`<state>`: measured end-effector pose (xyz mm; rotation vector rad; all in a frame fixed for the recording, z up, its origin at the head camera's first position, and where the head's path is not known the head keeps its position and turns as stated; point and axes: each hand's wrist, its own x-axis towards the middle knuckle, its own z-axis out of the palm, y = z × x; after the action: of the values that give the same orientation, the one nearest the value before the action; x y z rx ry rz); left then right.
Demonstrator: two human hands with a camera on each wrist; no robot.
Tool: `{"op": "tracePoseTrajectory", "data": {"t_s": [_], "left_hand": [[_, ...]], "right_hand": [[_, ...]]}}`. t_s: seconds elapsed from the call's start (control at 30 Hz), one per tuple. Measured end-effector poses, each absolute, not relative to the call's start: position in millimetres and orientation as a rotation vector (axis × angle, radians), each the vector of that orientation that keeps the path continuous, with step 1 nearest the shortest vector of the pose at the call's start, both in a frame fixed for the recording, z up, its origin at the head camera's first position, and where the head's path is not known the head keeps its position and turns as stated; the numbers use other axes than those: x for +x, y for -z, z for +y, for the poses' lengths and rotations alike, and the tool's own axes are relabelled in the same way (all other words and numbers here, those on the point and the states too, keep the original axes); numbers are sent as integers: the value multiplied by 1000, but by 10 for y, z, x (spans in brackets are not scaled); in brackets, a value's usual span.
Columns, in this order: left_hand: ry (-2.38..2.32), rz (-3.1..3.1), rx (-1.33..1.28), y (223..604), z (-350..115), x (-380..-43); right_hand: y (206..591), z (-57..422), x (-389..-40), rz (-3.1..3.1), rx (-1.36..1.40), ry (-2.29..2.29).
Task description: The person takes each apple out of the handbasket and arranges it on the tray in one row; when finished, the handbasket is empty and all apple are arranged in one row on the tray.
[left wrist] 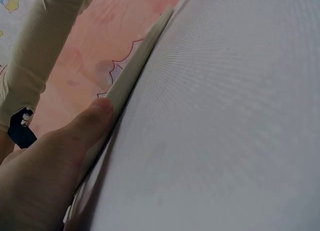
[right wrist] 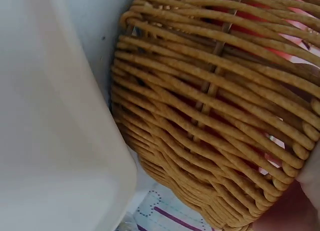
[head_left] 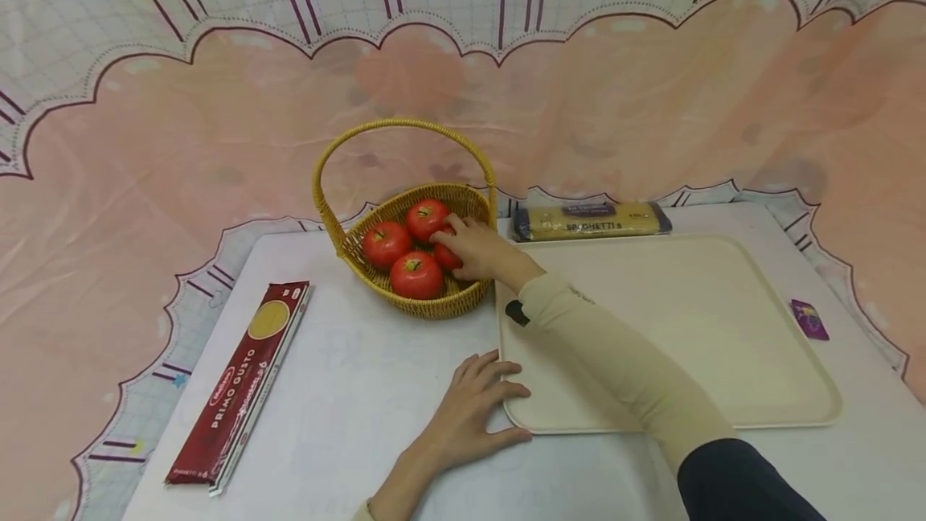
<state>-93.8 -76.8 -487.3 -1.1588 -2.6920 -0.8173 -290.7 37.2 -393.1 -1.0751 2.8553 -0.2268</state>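
A yellow wicker basket [head_left: 434, 308] with a tall handle holds several red apples [head_left: 417, 275]. My right hand [head_left: 479, 249] reaches over the basket's right rim, its fingers curled round the rightmost apple [head_left: 446, 257], which they partly hide. In the right wrist view the basket's woven side [right wrist: 210, 106] fills much of the picture, and the hand shows only at the right edge. My left hand [head_left: 470, 412], fingers spread, rests at the near left corner of a cream tray [head_left: 680, 328]. The left wrist view shows its thumb [left wrist: 92, 123] against the tray's edge [left wrist: 135, 66].
A red spaghetti packet [head_left: 242, 384] lies at the table's left. Behind the tray is a yellow and dark spaghetti packet [head_left: 593, 221]. A small purple packet [head_left: 809, 320] lies by the tray's right edge. A patterned cloth [head_left: 651, 103] hangs behind the white table [head_left: 340, 392].
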Motion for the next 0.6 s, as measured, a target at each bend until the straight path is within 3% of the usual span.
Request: {"op": "tracePoseTrajectory", "data": {"t_s": [0.6], "left_hand": [[835, -2687, -1155, 4889, -793, -931]], "right_hand": [[3983, 493, -2729, 2917, -1089, 750]]}}
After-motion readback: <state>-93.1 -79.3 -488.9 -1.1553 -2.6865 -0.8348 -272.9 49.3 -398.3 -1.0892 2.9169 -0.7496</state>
